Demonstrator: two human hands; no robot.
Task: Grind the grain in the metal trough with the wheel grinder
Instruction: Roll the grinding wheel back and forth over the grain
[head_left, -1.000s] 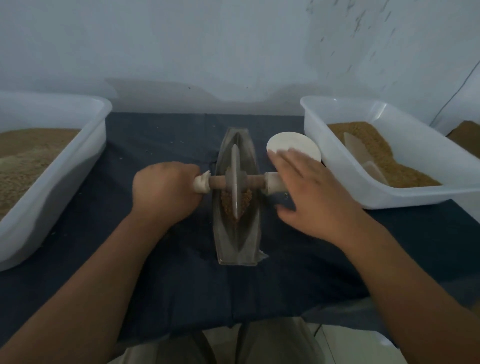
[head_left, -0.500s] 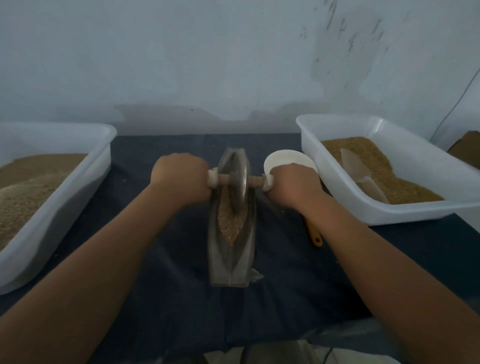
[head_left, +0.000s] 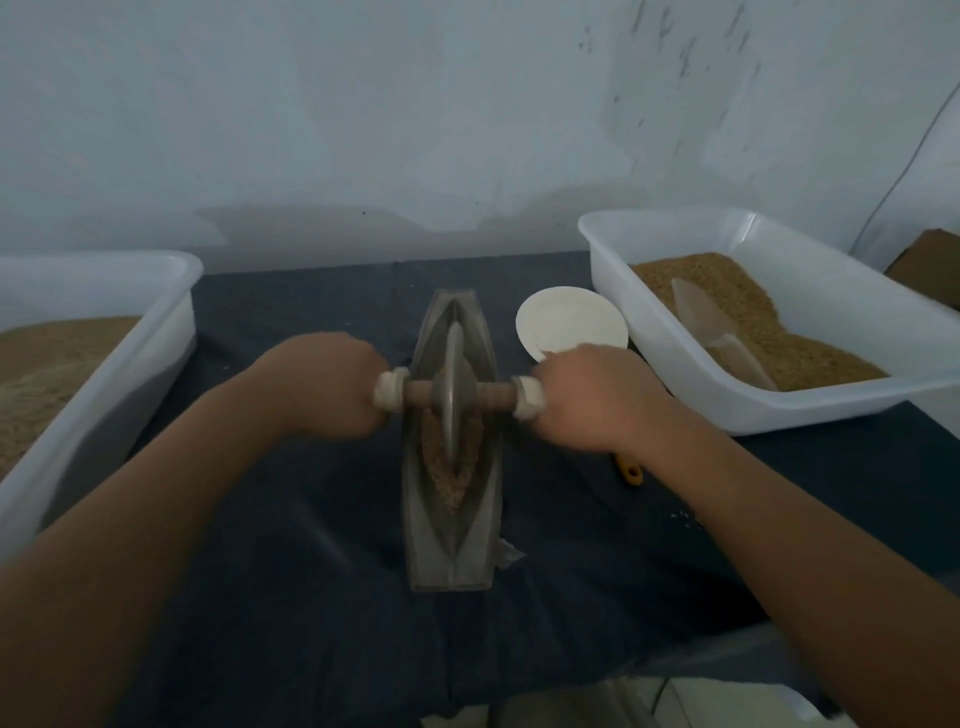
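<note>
Fingers of the left hand (head_left: 322, 384) and the right hand (head_left: 592, 397) are curled tight round the pale end grips of the wheel grinder (head_left: 453, 395), one fist on each side of the metal trough (head_left: 451, 540). Between the fists the disc stands upright in the groove, its lower edge in the grain (head_left: 467, 460). The trough lies lengthwise on the dark-clothed table (head_left: 291, 571); a white bowl (head_left: 566, 322) sits just beyond the right hand.

The 2 bare forearms reach forward from the lower corners and converge, the left hand (head_left: 327, 387) and right hand (head_left: 597, 397) each fisted, knuckles up, around 1 axle end of the wheel grinder (head_left: 454, 387), level with each other.
</note>
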